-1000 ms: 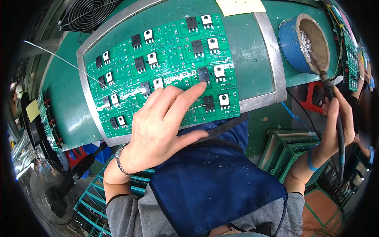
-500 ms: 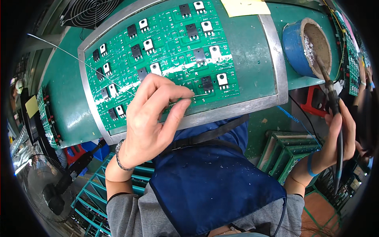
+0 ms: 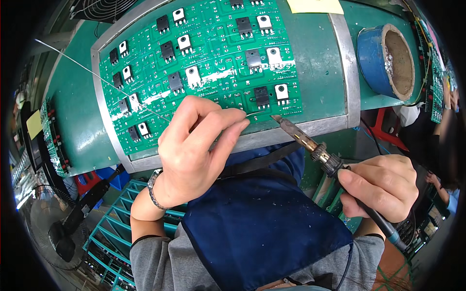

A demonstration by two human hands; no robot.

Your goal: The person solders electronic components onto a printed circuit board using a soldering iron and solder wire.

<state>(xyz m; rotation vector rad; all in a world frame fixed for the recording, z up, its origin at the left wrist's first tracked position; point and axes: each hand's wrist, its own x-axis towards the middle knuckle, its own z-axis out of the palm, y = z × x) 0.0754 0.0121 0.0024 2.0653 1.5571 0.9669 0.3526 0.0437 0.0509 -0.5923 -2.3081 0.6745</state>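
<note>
A green circuit board (image 3: 213,60) with rows of black and white three-legged components lies in a metal-edged frame (image 3: 310,127). My left hand (image 3: 194,140) hovers over the board's near edge, thumb and finger pinching a thin solder wire (image 3: 92,70). One end of the wire points at the legs of the black component (image 3: 261,97) at the near right; the other stretches far out to the upper left. My right hand (image 3: 383,186) is closed round the handle of a soldering iron (image 3: 318,151). Its tip is near the board's near right edge, close to the wire's end.
A blue round pot (image 3: 374,63) with a thick brown rim and shiny residue inside stands at the far right. A yellow paper (image 3: 315,6) lies at the back. At the lower left are a fan (image 3: 53,228) and green racks (image 3: 116,228). Another person's arm (image 3: 439,186) shows at right.
My right hand has brought the soldering iron from the blue pot leftward and down to the board's near right edge. My left hand has shifted slightly right with the solder wire.
</note>
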